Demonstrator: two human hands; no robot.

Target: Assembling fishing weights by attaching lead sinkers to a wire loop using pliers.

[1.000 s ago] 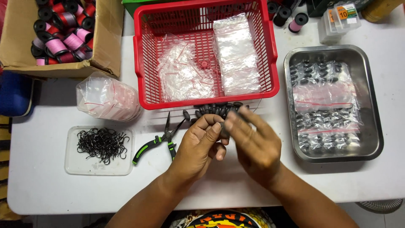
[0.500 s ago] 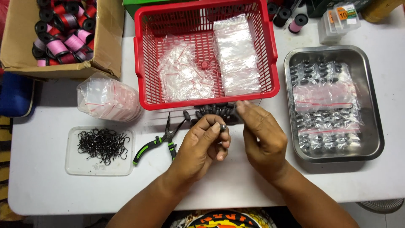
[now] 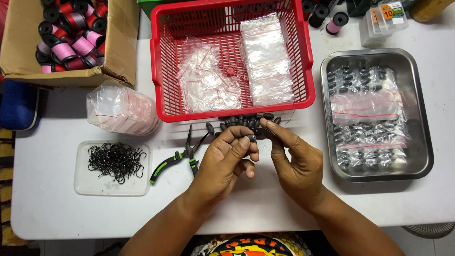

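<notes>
Just below the red plastic basket (image 3: 161,71), over the white table (image 3: 57,213), my hands have drawn together again since half a second ago, when my right hand was up at the pile of small dark oval sinkers (image 3: 246,122). My left hand (image 3: 226,163) pinches one small dark sinker (image 3: 251,138) between thumb and forefinger, palm turned down, the other fingers curled under. My right hand (image 3: 294,159) meets it fingertip to fingertip; it may grip something thin there, but I cannot tell. The pile lies just beyond my fingertips, against the basket's front wall. The green-handled pliers (image 3: 177,159) lie just left of my left wrist, the shallow clear tray of black hooks (image 3: 116,163) further left. The steel tray of bagged sinkers (image 3: 424,142) stands near on the right. Bare table stays open along the near edge.
</notes>
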